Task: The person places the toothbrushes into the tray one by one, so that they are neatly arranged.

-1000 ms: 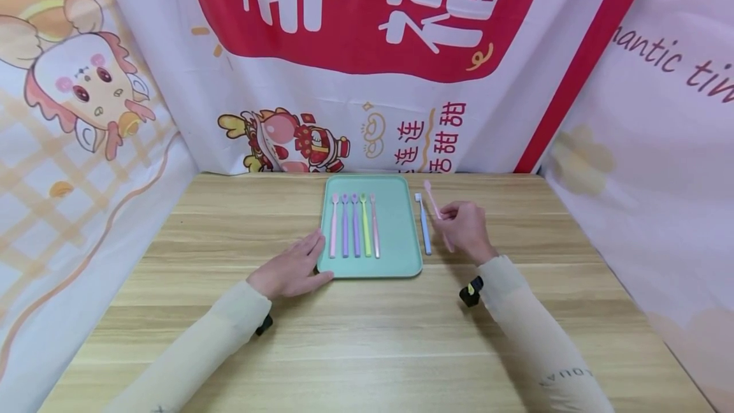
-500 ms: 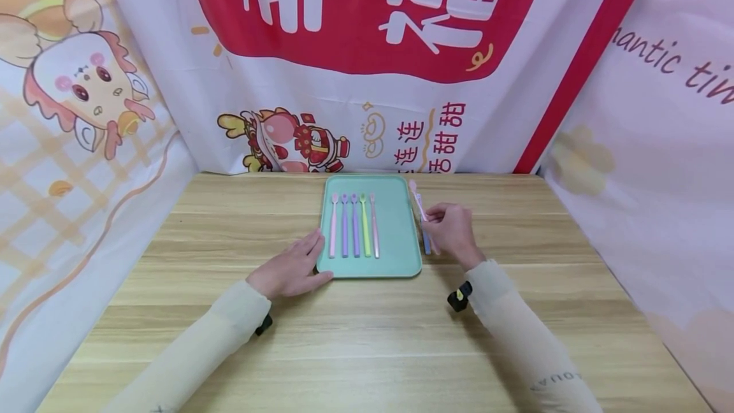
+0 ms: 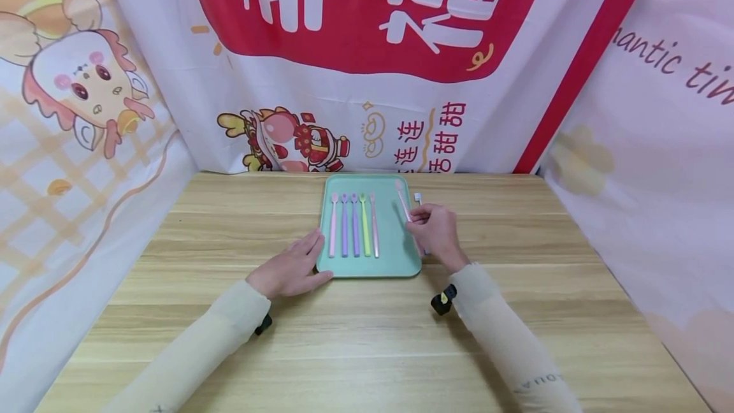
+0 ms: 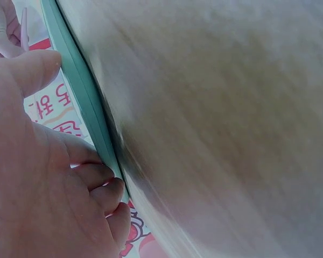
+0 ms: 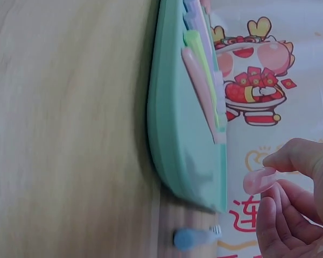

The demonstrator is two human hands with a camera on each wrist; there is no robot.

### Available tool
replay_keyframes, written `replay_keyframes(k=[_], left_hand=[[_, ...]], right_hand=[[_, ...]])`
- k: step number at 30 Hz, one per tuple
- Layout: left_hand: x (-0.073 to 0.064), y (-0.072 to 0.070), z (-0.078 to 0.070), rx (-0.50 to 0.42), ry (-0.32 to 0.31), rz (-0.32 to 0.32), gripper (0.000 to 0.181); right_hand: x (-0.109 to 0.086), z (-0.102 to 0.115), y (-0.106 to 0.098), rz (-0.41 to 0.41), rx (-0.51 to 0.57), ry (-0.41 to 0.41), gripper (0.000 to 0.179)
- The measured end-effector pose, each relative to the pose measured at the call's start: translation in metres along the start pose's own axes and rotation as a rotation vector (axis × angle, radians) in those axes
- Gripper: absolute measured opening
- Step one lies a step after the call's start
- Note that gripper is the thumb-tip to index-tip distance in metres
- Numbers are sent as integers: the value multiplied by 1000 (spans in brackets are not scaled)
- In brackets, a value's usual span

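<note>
My right hand (image 3: 436, 228) pinches a pink toothbrush (image 3: 404, 202) between thumb and fingers over the right side of a mint-green tray (image 3: 395, 266). In the right wrist view its rounded handle end (image 5: 255, 181) pokes out below the fingers. My left hand (image 3: 292, 268) rests with straight fingers against the tray's left edge, the thumb at its near corner. Lined up on the tray lie a pink toothbrush (image 3: 332, 228), two purple toothbrushes (image 3: 350, 228), a lime toothbrush (image 3: 366, 228) and another pink toothbrush (image 3: 375, 228). A blue toothbrush (image 5: 189, 238) lies right of the tray, partly hidden by my right hand in the head view.
The tray stands near the back of a wood-grain table (image 3: 367, 336). Printed cloth (image 3: 355, 94) hangs right behind the table and along both sides. Both forearms, in pale sleeves, reach in from the near edge.
My right hand has carried the pink toothbrush leftward, past the blue toothbrush, from beside the tray to over its right side. The left hand and the tray have not moved.
</note>
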State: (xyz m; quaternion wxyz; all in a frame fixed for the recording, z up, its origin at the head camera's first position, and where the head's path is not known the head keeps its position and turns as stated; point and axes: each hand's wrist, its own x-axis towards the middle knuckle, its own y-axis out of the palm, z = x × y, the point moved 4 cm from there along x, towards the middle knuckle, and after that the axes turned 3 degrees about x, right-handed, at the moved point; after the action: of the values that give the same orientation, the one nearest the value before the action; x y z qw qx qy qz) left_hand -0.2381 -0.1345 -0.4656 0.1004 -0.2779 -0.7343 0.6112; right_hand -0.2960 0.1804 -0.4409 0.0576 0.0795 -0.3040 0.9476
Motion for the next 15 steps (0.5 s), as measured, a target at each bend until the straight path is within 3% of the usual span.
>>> replay_keyframes(k=[15], left_hand=[[0,0,1,0,-2,5,89]], right_hand=[[-2,11,26,-29,114,8,22]])
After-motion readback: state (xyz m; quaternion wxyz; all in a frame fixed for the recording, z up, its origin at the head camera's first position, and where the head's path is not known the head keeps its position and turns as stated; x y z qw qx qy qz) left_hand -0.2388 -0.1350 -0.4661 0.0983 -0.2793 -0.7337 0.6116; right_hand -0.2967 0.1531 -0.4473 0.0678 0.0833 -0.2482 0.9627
